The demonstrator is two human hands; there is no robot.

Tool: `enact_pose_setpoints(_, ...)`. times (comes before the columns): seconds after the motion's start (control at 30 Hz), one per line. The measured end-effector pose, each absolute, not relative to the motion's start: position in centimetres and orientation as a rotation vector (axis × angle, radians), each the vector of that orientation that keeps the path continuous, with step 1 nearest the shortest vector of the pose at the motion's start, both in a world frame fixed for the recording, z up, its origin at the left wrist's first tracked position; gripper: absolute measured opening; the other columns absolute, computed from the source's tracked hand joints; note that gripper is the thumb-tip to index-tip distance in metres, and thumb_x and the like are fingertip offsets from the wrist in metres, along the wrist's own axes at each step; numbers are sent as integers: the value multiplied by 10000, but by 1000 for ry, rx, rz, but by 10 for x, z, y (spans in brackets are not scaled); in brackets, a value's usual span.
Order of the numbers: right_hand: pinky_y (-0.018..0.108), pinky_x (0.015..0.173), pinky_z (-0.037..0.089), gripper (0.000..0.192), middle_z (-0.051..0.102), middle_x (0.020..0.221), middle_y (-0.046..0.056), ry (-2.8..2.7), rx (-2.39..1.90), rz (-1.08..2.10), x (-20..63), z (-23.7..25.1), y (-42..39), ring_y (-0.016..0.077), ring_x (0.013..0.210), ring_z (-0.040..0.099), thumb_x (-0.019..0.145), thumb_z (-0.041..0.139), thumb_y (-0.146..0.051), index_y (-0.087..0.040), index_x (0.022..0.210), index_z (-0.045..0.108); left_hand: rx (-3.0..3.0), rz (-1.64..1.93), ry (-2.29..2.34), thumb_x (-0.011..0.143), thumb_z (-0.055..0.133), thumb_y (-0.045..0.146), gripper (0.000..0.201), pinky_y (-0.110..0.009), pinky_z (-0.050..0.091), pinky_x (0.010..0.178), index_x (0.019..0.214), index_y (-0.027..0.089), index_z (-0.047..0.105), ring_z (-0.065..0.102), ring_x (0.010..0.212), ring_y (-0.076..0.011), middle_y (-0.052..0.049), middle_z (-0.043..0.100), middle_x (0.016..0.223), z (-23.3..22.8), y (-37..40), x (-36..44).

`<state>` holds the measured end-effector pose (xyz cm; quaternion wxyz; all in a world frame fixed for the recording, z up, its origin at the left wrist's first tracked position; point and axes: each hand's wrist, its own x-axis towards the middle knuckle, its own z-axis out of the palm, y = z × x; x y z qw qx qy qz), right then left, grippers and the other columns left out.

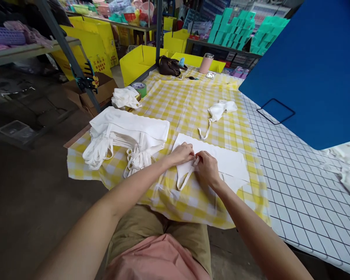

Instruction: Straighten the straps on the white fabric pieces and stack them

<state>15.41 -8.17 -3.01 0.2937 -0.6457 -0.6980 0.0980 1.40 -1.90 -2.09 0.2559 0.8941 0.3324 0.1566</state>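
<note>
Both hands, left hand (182, 152) and right hand (206, 167), seemingly pinch the white bag (227, 161)'s strap (184, 179), which could twist if tugged unevenly.

You are looking over a yellow checked cloth (189, 105) that is covering the table. A stack of white bags (128, 134) is lying at its left side, a smaller white heap (125, 97) is sitting beyond it beside a roll of green tape (140, 88), and a crumpled white bag (218, 111) is resting further right. A brown pouch (169, 66) and a pink tumbler (206, 63) are standing at the far end. A blue board (312, 66) is leaning over the white grid mat (297, 182).
</note>
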Motion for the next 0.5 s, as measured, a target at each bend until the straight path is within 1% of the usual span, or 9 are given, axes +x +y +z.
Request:
enact_pose_setpoints(0.1, 275, 609, 358, 174, 608, 720, 58, -1838, -1677, 299, 151, -29, -80, 168, 627, 503, 698, 429, -128, -182, 705, 594, 2442, 393, 931, 772, 500, 164, 164, -268, 442, 759, 712, 151, 652, 512, 875, -188, -55, 585, 822, -21, -18, 15)
enact_pose_setpoints(0.2, 276, 616, 364, 187, 601, 709, 52, -1775, -1653, 348, 148, -29, -78, 165, 634, 505, 676, 427, -127, -182, 693, 605, 2415, 399, 947, 759, 491, 152, 162, -269, 441, 774, 714, 152, 646, 515, 879, -185, -49, 583, 800, -26, -17, 16)
enact_pose_setpoints(0.3, 275, 615, 371, 223, 589, 684, 39, -1664, -1653, 403, 146, -29, -80, 155, 624, 496, 665, 418, -140, -178, 707, 633, 2414, 452, 937, 787, 495, 198, 175, -272, 434, 794, 744, 157, 660, 512, 889, -184, -46, 586, 821, -32, -16, 17)
enact_pose_setpoints(0.37, 271, 585, 373, 240, 582, 650, 26, -1587, -1667, 440, 145, -26, -85, 145, 583, 478, 698, 418, -189, -172, 749, 652, 2416, 489, 922, 818, 483, 234, 207, -274, 429, 797, 770, 160, 671, 508, 889, -183, -46, 591, 841, -34, -17, 16)
enact_pose_setpoints(0.43, 263, 552, 380, 253, 593, 637, 17, -1489, -1653, 585, 143, -20, -93, 140, 565, 486, 733, 437, -265, -169, 810, 658, 2397, 503, 906, 826, 486, 264, 225, -270, 430, 787, 777, 163, 681, 508, 887, -183, -46, 591, 851, -33, -18, 14)
enact_pose_setpoints(0.5, 263, 570, 410, 254, 631, 678, 20, -1269, -1563, 933, 140, -11, -105, 151, 616, 541, 711, 505, -303, -172, 873, 650, 2361, 496, 896, 801, 518, 266, 202, -262, 435, 780, 782, 165, 692, 511, 894, -182, -45, 589, 870, -30, -20, 10)
